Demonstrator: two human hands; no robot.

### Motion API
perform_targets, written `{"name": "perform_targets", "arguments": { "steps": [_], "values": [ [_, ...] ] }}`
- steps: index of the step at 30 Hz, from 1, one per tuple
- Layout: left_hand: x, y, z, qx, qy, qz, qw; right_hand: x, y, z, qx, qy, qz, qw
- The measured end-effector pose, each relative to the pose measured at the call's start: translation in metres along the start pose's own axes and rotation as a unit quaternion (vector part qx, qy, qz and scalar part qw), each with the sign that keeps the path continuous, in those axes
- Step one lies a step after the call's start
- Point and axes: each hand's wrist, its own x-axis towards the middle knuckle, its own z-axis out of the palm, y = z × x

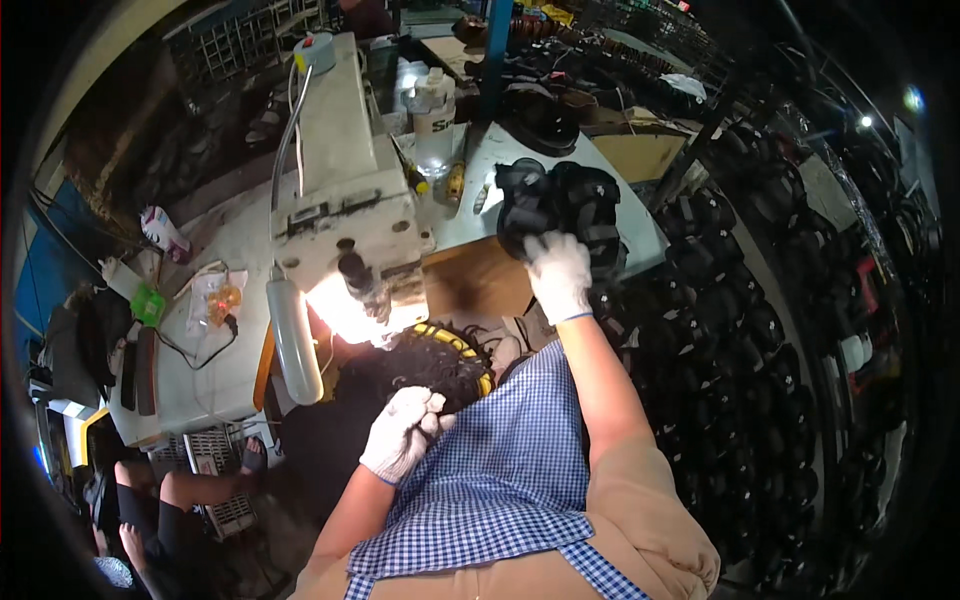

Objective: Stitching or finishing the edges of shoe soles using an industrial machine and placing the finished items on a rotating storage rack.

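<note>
The room is dim and crowded. On its right side, many rows of black footwear (720, 400) cover the floor area, too many and too dark for counting. One blue post (497, 50) stands behind the work place. The pale table (645, 240) carries one big, cream-coloured machine (335, 225), and a strong light shines under its head. At lower left sits one other person (185, 490), with legs and one hand visible, beside a grey slatted crate (232, 512).

In front of the machine is one round container with a yellow rim (484, 383); dark, curly pieces (415, 365) fill it. On the right part of the table lie black strapped shoes (590, 205), at least two, the left one blurred. Behind the machine head stands one whitish jar (434, 135); its content I cannot tell. On the left part are one white and purple bottle (165, 235) and one clear bag (200, 310) with something orange inside.

The two hands wear white gloves and are well apart. The right hand (560, 277) is at the near edge of the shoes; whether it grips them, I cannot tell. The left hand (405, 432) is half curled above the checked apron (500, 450); I cannot tell if it holds something. The smallest is one amber bottle (456, 183) near the jar.
</note>
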Motion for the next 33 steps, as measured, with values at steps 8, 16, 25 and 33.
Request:
{"name": "perform_targets", "arguments": {
  "steps": [8, 16, 25, 33],
  "values": [
    [-0.008, 0.007, -0.038, -0.012, 0.061, 0.016, 0.998, -0.058, 0.088, 0.018, 0.028, 0.040, 0.045, 0.998],
    [0.009, -0.014, 0.004, 0.014, -0.108, -0.048, 0.993, -0.108, 0.052, -0.173, 0.524, 0.333, 0.250, 0.743],
    [-0.011, 0.003, 0.022, -0.008, -0.088, 0.047, 0.995, -0.184, -0.049, -0.151, 0.866, -0.070, 0.150, 0.472],
    [-0.031, 0.040, -0.021, 0.156, -0.198, 0.109, 0.962, -0.214, -0.089, -0.070, 0.899, -0.104, 0.192, 0.380]
  ]
}}
